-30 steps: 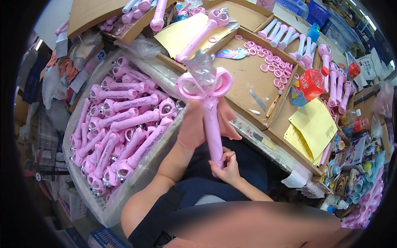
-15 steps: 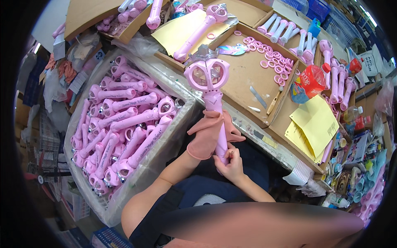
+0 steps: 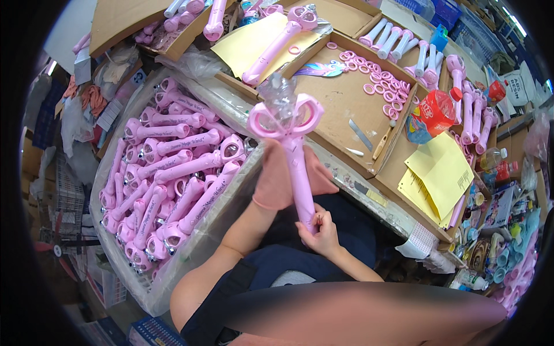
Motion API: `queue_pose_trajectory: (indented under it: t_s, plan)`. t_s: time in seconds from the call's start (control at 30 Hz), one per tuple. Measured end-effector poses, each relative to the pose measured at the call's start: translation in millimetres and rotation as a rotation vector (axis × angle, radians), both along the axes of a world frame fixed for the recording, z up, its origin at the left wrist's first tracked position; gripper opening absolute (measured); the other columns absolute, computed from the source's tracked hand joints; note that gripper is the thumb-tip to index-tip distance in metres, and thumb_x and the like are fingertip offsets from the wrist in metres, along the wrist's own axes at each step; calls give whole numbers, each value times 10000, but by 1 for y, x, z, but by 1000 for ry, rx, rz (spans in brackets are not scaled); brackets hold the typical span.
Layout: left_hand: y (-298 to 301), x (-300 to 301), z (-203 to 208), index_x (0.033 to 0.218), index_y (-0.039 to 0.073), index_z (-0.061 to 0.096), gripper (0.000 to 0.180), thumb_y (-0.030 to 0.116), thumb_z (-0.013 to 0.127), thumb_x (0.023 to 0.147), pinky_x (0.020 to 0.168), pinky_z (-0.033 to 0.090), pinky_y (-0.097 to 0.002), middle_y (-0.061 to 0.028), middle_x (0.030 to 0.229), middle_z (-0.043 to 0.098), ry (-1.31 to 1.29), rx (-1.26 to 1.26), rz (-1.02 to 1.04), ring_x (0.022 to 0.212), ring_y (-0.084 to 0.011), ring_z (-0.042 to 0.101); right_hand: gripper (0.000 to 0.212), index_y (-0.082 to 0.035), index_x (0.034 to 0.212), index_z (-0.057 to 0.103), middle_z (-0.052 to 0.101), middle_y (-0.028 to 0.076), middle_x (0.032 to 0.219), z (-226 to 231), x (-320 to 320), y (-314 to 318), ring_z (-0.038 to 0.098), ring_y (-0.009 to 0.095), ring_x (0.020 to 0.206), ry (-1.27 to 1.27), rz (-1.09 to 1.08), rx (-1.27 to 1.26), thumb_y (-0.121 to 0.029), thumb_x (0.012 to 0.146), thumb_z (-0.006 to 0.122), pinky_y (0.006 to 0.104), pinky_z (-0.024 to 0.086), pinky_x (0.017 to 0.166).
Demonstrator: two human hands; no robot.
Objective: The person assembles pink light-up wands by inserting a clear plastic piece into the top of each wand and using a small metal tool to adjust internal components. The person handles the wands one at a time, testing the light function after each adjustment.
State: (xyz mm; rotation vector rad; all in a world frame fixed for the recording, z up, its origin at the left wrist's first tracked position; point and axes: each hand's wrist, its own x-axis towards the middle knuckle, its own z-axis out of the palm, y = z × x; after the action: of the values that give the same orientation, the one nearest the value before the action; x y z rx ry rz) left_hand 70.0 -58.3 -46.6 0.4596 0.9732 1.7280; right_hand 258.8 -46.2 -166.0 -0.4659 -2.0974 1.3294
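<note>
A pink toy wand (image 3: 300,173) stands in front of me, its ringed head with a clear and silvery crown pointing away. My right hand (image 3: 321,230) is closed around the lower end of its handle, thumb and fingers pressed on it. Behind the handle is a salmon-pink cloth (image 3: 274,181), which shows on both sides of it. The cloth covers my left hand (image 3: 271,196), hiding its fingers; whether they grip the wand does not show.
Left of me, a plastic-lined crate (image 3: 262,151) holds many finished-looking pink wands. Ahead, a cardboard tray (image 3: 329,118) carries pink rings (image 3: 381,81), a blade (image 3: 360,135) and a wooden-handled tool (image 3: 381,147). A red-labelled bottle (image 3: 433,115) and yellow papers (image 3: 441,167) lie to the right.
The wand has turned about its length, and its head has shifted a little left and nearer. The cloth has moved from wrapping across the handle's front to behind it.
</note>
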Motion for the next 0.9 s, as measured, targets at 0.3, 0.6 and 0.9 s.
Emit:
queue_pose_trajectory:
  t_s: [0.3,0.6,0.9]
  plan:
    - [3,5,7,879,-56,532,541,460,443,1013,597,540,-322,-163,726,603,146,300,183,624,-266,639,484,-51,958,433,664,203,957,1,3,2,606,232,593,19,-35,-15,-191,780,860,330,496,536]
    - [-8,17,-35,1028,-68,540,229,154,484,1016,695,574,-384,-215,852,634,862,317,227,700,-346,671,445,-60,915,468,572,96,699,10,0,2,584,225,553,-51,-72,-36,-224,783,860,331,476,507]
    - [6,-17,0,1016,-42,500,891,797,222,907,439,551,-394,-309,857,631,-12,330,72,521,-399,657,474,-48,940,406,608,329,1245,10,7,-1,702,313,803,3,57,-48,-182,807,841,342,553,669]
